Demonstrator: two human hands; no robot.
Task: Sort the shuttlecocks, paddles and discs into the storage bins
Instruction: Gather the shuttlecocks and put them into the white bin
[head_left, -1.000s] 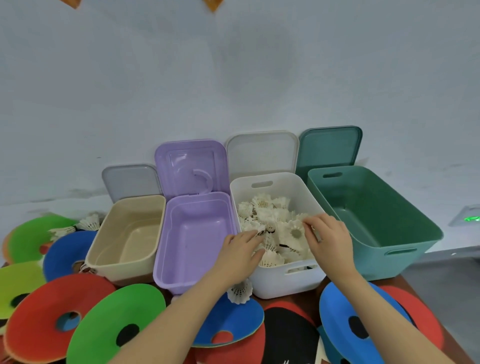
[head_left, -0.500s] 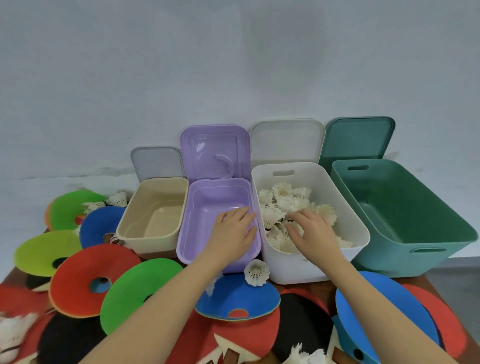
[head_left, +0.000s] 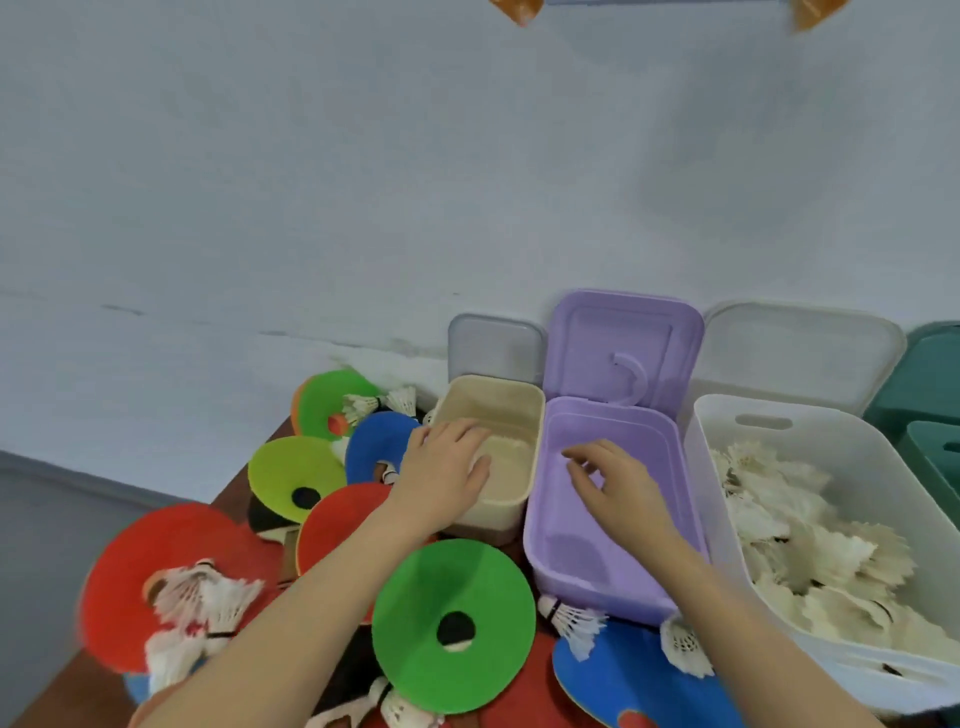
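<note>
My left hand (head_left: 441, 475) hovers over the near left corner of the cream bin (head_left: 511, 395), fingers relaxed and holding nothing. Above the purple bin (head_left: 587, 587) my right hand (head_left: 618, 491) hangs with loosely curled fingers, also without a thing in it. The white bin (head_left: 763, 421) on the right holds several white shuttlecocks (head_left: 810, 556). Green, red and blue discs lie in front and to the left: a green disc (head_left: 483, 587), a red disc (head_left: 124, 561) with loose shuttlecocks (head_left: 202, 597) on it, a blue disc (head_left: 376, 444). Two shuttlecocks (head_left: 576, 621) lie below the purple bin.
A teal bin (head_left: 930, 441) stands at the far right edge. The bin lids lean open against the grey wall behind. Black and red paddles (head_left: 270, 519) lie partly hidden under the discs. The table's left edge runs near the red disc.
The view has swung left. Both hands left the white bin: my left went from the purple bin to the cream one, my right from the shuttlecocks to over the purple bin.
</note>
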